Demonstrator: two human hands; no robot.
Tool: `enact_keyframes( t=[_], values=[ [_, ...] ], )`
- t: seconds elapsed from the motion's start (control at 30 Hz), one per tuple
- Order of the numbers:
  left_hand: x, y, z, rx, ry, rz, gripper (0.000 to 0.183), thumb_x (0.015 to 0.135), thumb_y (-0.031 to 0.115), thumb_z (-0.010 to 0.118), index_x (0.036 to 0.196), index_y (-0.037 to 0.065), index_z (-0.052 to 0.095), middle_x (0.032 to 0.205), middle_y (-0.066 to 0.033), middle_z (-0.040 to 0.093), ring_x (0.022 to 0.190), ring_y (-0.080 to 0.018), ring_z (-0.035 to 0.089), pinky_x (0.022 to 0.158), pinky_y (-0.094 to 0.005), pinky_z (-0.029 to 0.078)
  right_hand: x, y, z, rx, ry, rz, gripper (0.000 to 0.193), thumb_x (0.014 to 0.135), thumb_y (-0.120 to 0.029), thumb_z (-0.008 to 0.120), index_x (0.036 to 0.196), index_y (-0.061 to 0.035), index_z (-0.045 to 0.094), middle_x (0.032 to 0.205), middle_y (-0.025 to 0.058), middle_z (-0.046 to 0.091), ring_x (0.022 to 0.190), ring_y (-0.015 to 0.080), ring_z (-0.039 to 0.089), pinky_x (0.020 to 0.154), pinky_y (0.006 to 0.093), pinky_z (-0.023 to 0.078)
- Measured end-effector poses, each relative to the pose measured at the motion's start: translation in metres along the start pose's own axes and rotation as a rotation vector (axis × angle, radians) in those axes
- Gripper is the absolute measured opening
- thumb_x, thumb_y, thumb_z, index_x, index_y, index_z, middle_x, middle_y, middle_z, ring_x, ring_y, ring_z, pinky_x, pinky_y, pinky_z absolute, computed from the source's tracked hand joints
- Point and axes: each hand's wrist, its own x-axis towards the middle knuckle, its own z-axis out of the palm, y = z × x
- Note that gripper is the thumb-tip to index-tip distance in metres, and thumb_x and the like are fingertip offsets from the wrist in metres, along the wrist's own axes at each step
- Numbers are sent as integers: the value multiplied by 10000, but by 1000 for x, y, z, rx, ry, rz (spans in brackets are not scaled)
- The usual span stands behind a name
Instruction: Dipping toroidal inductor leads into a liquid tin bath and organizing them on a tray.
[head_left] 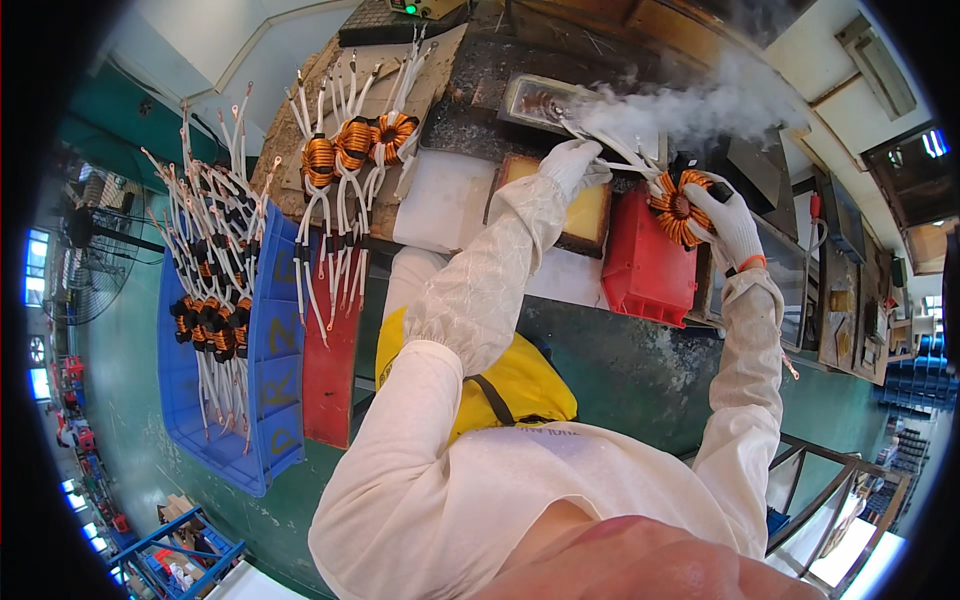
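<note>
My gloved right hand (728, 222) grips a toroidal coil (680, 206) wound with copper-coloured wire, holding it above a red plastic bin (648, 262). White sleeved leads (625, 150) run from the coil to the left. My gloved left hand (574, 168) is closed around these leads close to their ends, with its fingertips partly hidden. Just beyond that hand is a rectangular metal pot (540, 103), and whitish smoke (700, 100) drifts from there to the right. Below my left wrist sits a tray with a yellow block (585, 215) in it.
Several finished-looking coils (352, 143) with white leads lie on cardboard at the bench's left. A blue crate (280, 350) full of similar coils stands further left, beside a red board (330, 385). A fan (85, 225) is at the far left.
</note>
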Motion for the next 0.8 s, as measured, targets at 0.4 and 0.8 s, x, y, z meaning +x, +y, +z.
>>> enact_keyframes(
  t=[0.4, 0.8],
  values=[
    [3, -3, -1, -40, 1, -1, 203, 976, 167, 595, 1086, -2, 568, 865, -131, 638, 758, -267, 681, 776, -437, 621, 3, 5, -2, 18, -1, -5, 577, 878, -382, 750, 1292, 0, 624, 1105, 80, 715, 991, 130, 647, 905, 278, 498],
    [3, -1, -2, -37, 14, -6, 195, 972, 163, 594, 1071, -4, 569, 865, -140, 647, 758, -279, 688, 770, -439, 621, 0, -1, 1, 12, -1, -15, 552, 873, -376, 752, 1257, 4, 638, 1061, 63, 717, 956, 115, 637, 882, 268, 492]
  ],
)
